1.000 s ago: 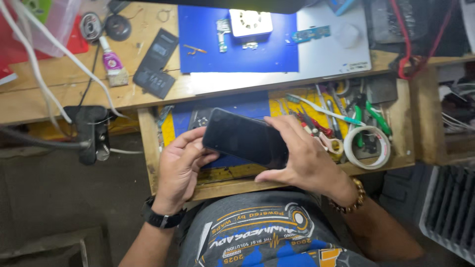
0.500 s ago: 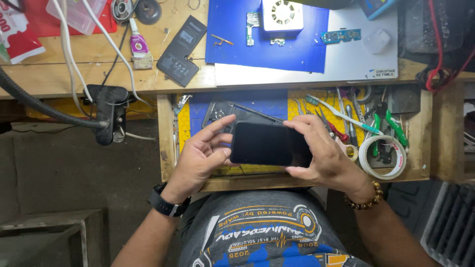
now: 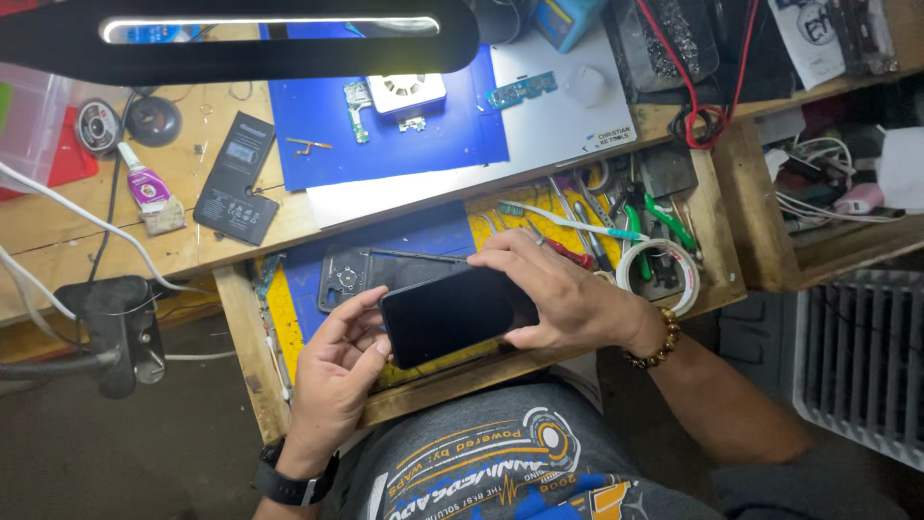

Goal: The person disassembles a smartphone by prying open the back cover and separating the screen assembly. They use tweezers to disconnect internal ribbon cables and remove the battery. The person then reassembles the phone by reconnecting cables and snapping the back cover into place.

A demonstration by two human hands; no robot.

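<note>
Nearest the camera, a grey printed shirt (image 3: 500,472) fills the bottom edge, with a black watch (image 3: 289,481) on the left wrist and a bead bracelet (image 3: 654,342) on the right. The left hand (image 3: 337,371) cups the left end of a black phone (image 3: 452,313), fingers curled up against its edge. The right hand (image 3: 563,299) closes over the phone's right end, thumb below and fingers across the top. The phone is held level, screen dark, just above the front lip of an open wooden drawer (image 3: 250,356).

Under it in the drawer lies a phone frame (image 3: 375,274) on a blue and yellow mat. To the right are a toothbrush (image 3: 568,223), green-handled tools (image 3: 664,217) and a roll of white tape (image 3: 659,270).

Beyond, on the bench, a black battery (image 3: 238,191) lies beside a blue mat (image 3: 385,125) holding small circuit parts and a white fan (image 3: 407,91). A glue tube (image 3: 144,188) lies left of the battery. A black lamp (image 3: 241,34) spans the top.
</note>
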